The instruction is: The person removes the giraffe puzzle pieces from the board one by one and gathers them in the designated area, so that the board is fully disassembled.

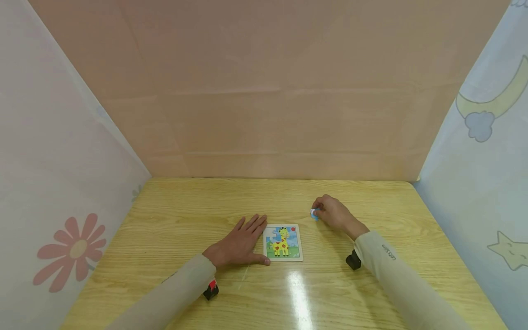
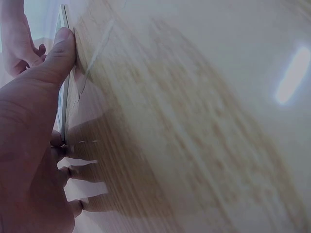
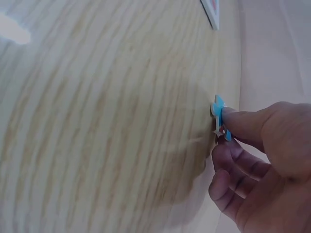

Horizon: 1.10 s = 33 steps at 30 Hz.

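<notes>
A square giraffe jigsaw puzzle (image 1: 294,251) in a pale frame lies on the table, with a white gap at its upper left. My left hand (image 1: 242,243) rests flat beside it, fingers spread and straight, thumb at the lower left corner and index finger along the left edge. To the right of the puzzle, my right hand (image 1: 333,214) pinches a small blue-and-white puzzle piece (image 1: 314,214) between thumb and fingers. In the right wrist view, the puzzle piece (image 3: 219,116) stands on edge, close over the wood.
The wood-grain table (image 1: 185,201) runs back to a tan wall covering (image 1: 264,114). Printed sheets with a flower (image 1: 77,250) and a moon (image 1: 495,101) flank it. A bright glare streak (image 1: 299,298) lies in front of the puzzle.
</notes>
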Each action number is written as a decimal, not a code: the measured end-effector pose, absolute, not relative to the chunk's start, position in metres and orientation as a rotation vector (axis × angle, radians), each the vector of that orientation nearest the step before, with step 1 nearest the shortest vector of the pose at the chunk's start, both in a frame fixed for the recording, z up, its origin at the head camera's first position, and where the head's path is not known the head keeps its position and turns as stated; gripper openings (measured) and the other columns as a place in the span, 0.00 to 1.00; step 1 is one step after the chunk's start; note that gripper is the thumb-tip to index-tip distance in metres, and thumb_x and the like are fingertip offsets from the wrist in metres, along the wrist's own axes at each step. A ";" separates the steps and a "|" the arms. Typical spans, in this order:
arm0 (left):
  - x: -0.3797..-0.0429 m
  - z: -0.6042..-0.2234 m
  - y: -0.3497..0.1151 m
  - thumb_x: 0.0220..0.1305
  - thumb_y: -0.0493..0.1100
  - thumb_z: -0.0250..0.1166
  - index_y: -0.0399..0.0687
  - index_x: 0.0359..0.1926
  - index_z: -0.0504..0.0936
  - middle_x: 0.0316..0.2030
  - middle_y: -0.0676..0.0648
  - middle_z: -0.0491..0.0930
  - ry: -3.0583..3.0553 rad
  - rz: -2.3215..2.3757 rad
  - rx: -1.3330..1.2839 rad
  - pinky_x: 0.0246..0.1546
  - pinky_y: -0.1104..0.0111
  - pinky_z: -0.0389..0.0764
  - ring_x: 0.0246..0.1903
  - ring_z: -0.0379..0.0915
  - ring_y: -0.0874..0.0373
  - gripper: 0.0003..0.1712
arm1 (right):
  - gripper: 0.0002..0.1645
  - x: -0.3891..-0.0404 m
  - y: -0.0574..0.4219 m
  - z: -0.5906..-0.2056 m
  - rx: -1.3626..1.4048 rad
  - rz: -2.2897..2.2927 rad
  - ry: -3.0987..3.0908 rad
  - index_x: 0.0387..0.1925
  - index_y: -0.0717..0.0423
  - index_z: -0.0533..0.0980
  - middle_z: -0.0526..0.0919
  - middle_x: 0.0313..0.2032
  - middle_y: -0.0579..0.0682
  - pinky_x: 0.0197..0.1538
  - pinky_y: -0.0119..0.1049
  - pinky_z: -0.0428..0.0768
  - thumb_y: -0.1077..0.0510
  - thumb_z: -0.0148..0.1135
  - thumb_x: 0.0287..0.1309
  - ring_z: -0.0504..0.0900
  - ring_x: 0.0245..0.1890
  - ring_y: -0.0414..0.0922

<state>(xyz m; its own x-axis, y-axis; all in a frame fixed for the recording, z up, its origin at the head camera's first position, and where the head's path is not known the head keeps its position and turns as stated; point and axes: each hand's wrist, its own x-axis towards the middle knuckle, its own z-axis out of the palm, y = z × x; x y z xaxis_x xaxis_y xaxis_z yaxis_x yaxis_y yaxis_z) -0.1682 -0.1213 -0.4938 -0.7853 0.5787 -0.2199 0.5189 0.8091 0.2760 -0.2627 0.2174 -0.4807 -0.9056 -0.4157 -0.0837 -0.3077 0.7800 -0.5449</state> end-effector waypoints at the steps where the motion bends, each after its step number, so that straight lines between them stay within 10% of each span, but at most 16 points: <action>1: -0.168 -0.494 -0.121 0.65 0.83 0.57 0.47 0.87 0.45 0.88 0.49 0.39 2.702 0.289 0.839 0.87 0.43 0.44 0.88 0.34 0.48 0.68 | 0.08 -0.262 0.217 -0.481 -0.574 -0.790 2.782 0.48 0.60 0.84 0.83 0.46 0.58 0.49 0.48 0.86 0.61 0.64 0.74 0.84 0.43 0.49; 33: -0.168 -0.490 -0.122 0.66 0.83 0.57 0.47 0.87 0.43 0.88 0.50 0.37 2.686 0.308 0.838 0.87 0.43 0.42 0.88 0.32 0.49 0.67 | 0.13 -0.215 0.151 -0.468 -0.823 -0.657 2.732 0.53 0.55 0.86 0.81 0.46 0.47 0.46 0.40 0.86 0.56 0.70 0.71 0.83 0.42 0.42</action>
<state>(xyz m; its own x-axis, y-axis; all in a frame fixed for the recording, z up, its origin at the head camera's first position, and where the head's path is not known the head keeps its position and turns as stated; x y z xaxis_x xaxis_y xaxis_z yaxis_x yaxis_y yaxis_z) -0.1685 -0.1217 -0.4904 -0.7806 0.5820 -0.2278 0.5153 0.8056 0.2924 -0.2151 0.1506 -0.4682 -0.8211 -0.5661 -0.0731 -0.4710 0.7443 -0.4734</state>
